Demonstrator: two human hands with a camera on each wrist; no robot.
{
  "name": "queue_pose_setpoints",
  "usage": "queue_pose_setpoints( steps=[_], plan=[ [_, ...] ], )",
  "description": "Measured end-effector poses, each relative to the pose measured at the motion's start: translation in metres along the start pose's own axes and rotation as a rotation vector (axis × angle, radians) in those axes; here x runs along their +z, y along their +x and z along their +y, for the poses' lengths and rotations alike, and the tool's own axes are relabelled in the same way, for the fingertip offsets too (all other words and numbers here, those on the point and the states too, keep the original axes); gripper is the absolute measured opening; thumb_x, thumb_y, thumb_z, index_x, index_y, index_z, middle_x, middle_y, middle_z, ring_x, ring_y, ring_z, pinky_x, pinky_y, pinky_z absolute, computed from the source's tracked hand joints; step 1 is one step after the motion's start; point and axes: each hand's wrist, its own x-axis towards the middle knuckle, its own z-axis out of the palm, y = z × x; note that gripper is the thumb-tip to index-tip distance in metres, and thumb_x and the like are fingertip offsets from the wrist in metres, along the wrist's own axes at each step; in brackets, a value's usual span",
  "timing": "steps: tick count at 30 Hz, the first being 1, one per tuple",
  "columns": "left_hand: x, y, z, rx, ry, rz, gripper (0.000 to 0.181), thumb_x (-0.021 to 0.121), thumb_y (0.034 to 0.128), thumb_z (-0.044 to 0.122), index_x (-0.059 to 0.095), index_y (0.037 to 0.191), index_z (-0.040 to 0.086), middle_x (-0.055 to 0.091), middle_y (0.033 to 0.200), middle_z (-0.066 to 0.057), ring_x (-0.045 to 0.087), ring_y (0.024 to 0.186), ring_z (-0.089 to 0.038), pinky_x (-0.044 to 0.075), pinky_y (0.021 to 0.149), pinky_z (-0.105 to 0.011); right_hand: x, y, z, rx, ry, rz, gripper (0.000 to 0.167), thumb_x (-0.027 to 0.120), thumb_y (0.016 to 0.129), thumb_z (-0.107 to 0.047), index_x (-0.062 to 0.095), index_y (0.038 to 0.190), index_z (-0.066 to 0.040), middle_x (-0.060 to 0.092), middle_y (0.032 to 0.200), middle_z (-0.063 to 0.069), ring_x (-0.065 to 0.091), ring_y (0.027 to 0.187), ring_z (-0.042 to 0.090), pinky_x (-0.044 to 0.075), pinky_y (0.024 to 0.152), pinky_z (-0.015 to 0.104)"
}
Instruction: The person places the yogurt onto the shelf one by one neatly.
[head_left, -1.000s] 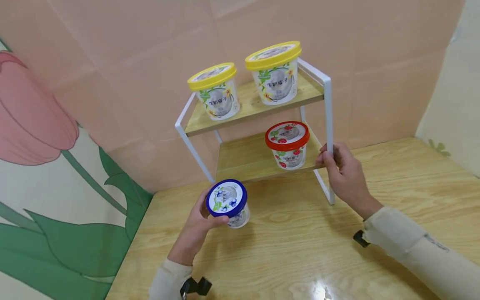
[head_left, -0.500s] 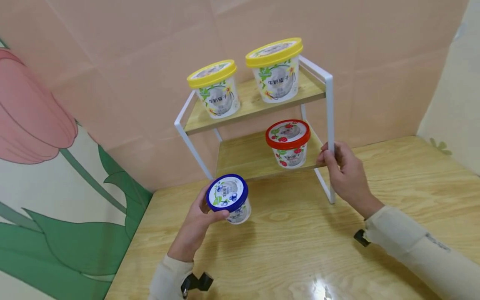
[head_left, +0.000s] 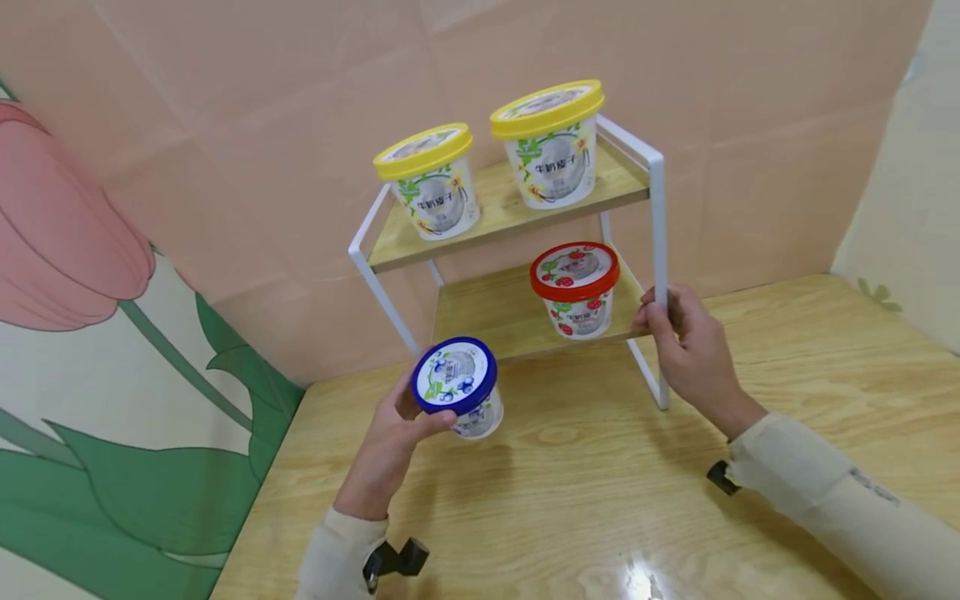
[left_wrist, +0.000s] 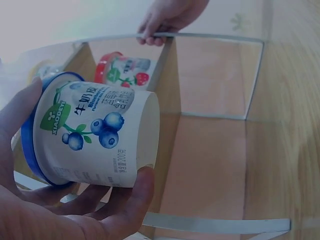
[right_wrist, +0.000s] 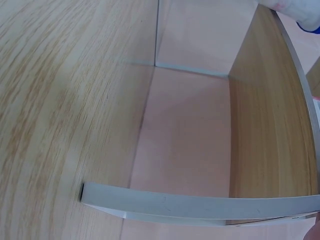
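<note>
My left hand (head_left: pixel 393 442) holds a blue-lidded blueberry yogurt cup (head_left: pixel 455 377) above the table, its lid tilted toward the head camera. In the left wrist view, the thumb and fingers wrap around the cup (left_wrist: pixel 95 132). The cup is in front of the lower board (head_left: pixel 480 312) of a two-tier shelf. On that board, toward the right, stands a red-lidded strawberry cup (head_left: pixel 576 287). My right hand (head_left: pixel 697 354) grips the shelf's white front right post (head_left: pixel 659 225) at lower-board height. Only a sliver of that hand shows in the right wrist view.
Two yellow-lidded cups, one on the left (head_left: pixel 435 183) and one on the right (head_left: pixel 551 146), stand on the upper board (head_left: pixel 495 185). The shelf rests on a wood-grain table (head_left: pixel 570 483). Behind it rises a pinkish wall (head_left: pixel 285 167); a tulip mural (head_left: pixel 67 225) is at left.
My left hand has raised the blue-lidded cup slightly, toward the lower board. The right hand keeps its grip on the post. The cups on the shelf stand as before.
</note>
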Motion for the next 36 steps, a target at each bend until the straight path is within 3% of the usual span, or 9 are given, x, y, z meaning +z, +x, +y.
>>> queue_pose_setpoints(
  steps=[7,21,32,36],
  plan=[
    [0.001,-0.001,0.003,0.065,-0.012,-0.006,0.090,0.083,0.0795,0.022,0.033,0.153,0.035,0.044,0.151,0.000,0.037,0.139,-0.028,0.034,0.114,-0.051,0.001,0.001,-0.001,-0.003,0.009,0.009,0.016,0.047,0.103,-0.003,0.056,0.111,0.008,0.064,0.089,-0.011,0.065,0.082,0.000,0.055,0.075,0.010],
    [0.011,0.002,0.010,0.099,-0.054,0.052,0.088,0.081,0.0804,0.021,0.033,0.152,0.035,0.044,0.150,0.000,0.038,0.139,-0.027,0.034,0.115,-0.049,-0.001,0.001,0.002,0.024,0.005,0.012,0.017,0.048,0.103,-0.004,0.055,0.112,0.008,0.063,0.089,-0.011,0.064,0.083,-0.001,0.054,0.076,0.009],
    [0.023,0.004,0.014,0.136,-0.081,0.102,0.086,0.079,0.0818,0.026,0.031,0.153,0.032,0.041,0.153,0.000,0.034,0.144,-0.027,0.027,0.120,-0.056,0.001,-0.002,0.002,0.012,-0.005,-0.005,0.017,0.047,0.103,-0.004,0.056,0.112,0.007,0.063,0.090,-0.010,0.064,0.083,-0.002,0.054,0.076,0.009],
    [0.024,0.004,0.016,0.138,-0.096,0.101,0.089,0.079,0.0815,0.022,0.030,0.154,0.031,0.040,0.154,-0.005,0.037,0.143,-0.029,0.031,0.118,-0.052,0.000,0.000,0.001,0.017,0.004,0.004,0.017,0.047,0.103,-0.004,0.056,0.112,0.007,0.064,0.089,-0.011,0.064,0.082,-0.002,0.054,0.075,0.009]
  ],
)
